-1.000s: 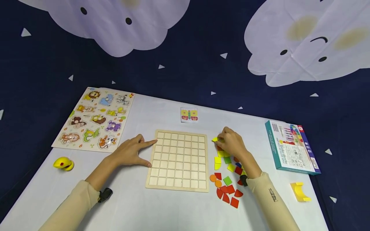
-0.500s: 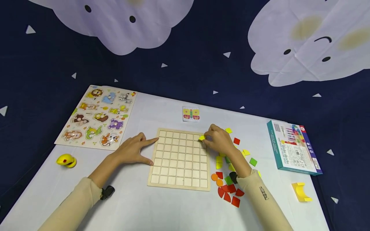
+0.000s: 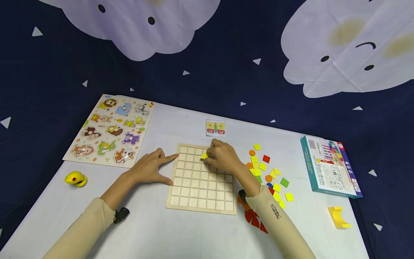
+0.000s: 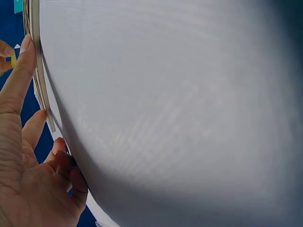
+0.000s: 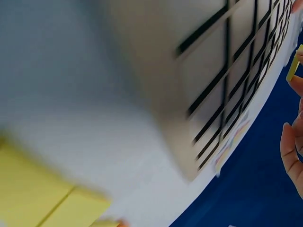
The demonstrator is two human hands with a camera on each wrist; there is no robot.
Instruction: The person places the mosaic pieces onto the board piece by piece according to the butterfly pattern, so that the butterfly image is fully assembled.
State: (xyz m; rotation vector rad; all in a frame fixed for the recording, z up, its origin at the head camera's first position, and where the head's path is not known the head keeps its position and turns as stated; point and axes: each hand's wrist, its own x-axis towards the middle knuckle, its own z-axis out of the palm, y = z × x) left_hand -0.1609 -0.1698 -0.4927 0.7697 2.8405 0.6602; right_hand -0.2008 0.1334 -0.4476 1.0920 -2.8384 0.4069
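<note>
A wooden grid board (image 3: pixel 201 187) lies on the white table. My left hand (image 3: pixel 147 168) steadies its left edge, index finger and thumb spread and touching the frame; in the left wrist view the other fingers bend loosely. Over the upper middle cells of the board, my right hand (image 3: pixel 223 155) pinches a yellow tile (image 3: pixel 204 155) between thumb and fingers. The right wrist view also shows this yellow tile (image 5: pixel 294 66) edge-on at the fingertips. Behind the board lies a small butterfly pattern card (image 3: pixel 215 128).
Loose yellow, red, green and orange tiles (image 3: pixel 262 166) are scattered right of the board, some hidden by the right forearm. An animal puzzle board (image 3: pixel 110 131) and a yellow toy (image 3: pixel 76 178) lie left. A box (image 3: pixel 331 165) and a yellow curved block (image 3: pixel 338 217) sit right.
My right hand has moved left from the loose tiles to above the board, carrying the yellow tile. The left hand stays at the board's edge. The head view has shifted slightly.
</note>
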